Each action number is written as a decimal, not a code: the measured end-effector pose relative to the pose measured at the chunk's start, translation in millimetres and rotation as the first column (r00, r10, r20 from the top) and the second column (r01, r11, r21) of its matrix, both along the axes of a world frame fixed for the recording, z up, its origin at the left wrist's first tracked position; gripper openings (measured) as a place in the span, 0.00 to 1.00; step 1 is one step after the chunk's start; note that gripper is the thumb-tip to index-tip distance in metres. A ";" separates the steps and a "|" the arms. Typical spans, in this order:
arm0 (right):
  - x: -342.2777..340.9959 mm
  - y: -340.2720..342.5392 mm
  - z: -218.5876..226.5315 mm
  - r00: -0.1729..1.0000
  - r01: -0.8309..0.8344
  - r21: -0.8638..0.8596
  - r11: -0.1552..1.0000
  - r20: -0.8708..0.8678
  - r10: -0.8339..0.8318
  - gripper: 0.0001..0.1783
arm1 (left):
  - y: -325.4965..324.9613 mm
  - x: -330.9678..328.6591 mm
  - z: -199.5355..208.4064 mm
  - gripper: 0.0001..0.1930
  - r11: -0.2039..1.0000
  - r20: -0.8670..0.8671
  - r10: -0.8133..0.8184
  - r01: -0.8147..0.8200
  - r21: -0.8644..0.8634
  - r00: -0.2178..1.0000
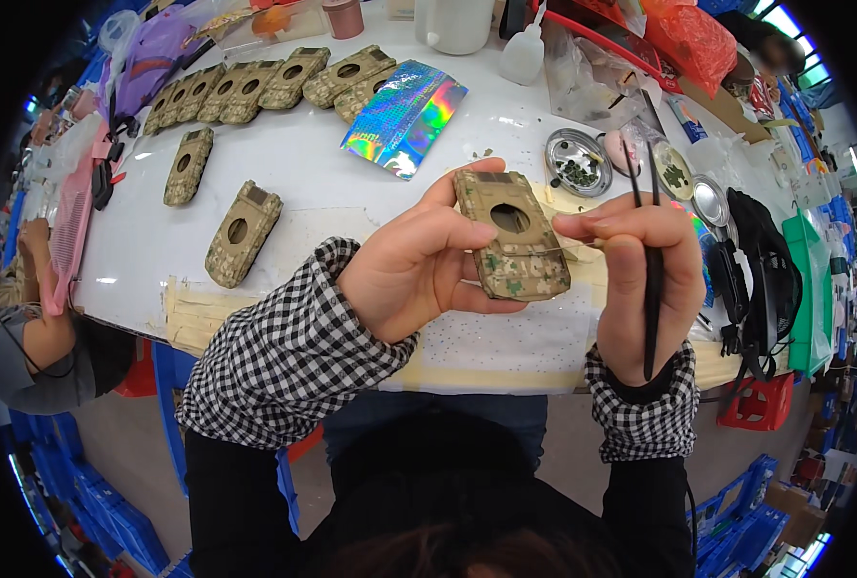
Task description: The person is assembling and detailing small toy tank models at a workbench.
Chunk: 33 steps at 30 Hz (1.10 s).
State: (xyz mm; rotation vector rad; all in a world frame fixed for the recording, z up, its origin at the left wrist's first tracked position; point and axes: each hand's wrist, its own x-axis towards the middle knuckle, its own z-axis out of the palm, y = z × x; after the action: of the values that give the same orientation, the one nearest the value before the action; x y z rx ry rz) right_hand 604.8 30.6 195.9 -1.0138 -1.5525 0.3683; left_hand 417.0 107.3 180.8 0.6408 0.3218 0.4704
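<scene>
My left hand grips a camouflage model tank hull by its side, thumb on top near the round hole in the deck. My right hand is closed just right of the hull. Black tweezers are tucked in it, tips pointing away from me, with nothing seen between them. Its thumb and forefinger pinch a thin wire-like strand that lies across the deck toward my left thumb. What the strand is made of cannot be made out.
Two more hulls lie at left, and several stand in a row behind. A shiny holographic pouch lies beyond my hands. Right of it are a round tin of small dark green parts, a squeeze bottle and a black bag.
</scene>
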 end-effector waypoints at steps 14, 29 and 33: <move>23.7 3.6 -14.4 0.716 0.380 0.125 0.917 0.587 -0.377 0.07 | 7.1 2.1 -6.8 0.31 0.997 0.035 0.073 -0.073 0.018 0.997; 36.0 -68.4 -21.6 0.998 0.043 -0.367 0.929 0.063 -0.021 0.13 | 7.6 0.2 -13.2 0.29 0.993 0.038 0.103 -0.105 0.051 0.994; 29.6 -59.7 -26.3 0.997 -0.045 -0.468 0.883 0.037 0.071 0.09 | 10.2 0.9 -14.5 0.29 0.994 0.043 0.101 -0.102 0.042 0.994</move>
State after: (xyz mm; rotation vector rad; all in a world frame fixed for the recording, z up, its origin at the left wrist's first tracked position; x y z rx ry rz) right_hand 634.4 -29.1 169.6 -1.3572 -1.5801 0.7925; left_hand 418.0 117.5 166.3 0.6593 0.3074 0.5884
